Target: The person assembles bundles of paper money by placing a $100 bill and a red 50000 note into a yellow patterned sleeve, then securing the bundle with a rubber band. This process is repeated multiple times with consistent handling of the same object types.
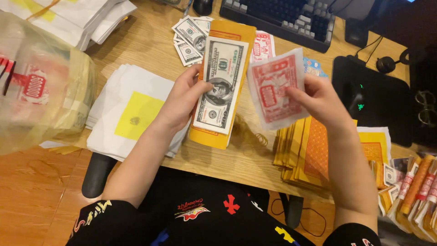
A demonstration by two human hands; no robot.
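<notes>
Between thumb and fingers, left hand (182, 98): banknote stack (220, 84).

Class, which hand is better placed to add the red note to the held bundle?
Right hand: it pinches the red note just beside the bundle, which the left hand grips.

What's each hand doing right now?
Left hand: closed on a banknote-style sheet atop a yellow paper bundle.
Right hand: closed on a red printed note.
</notes>
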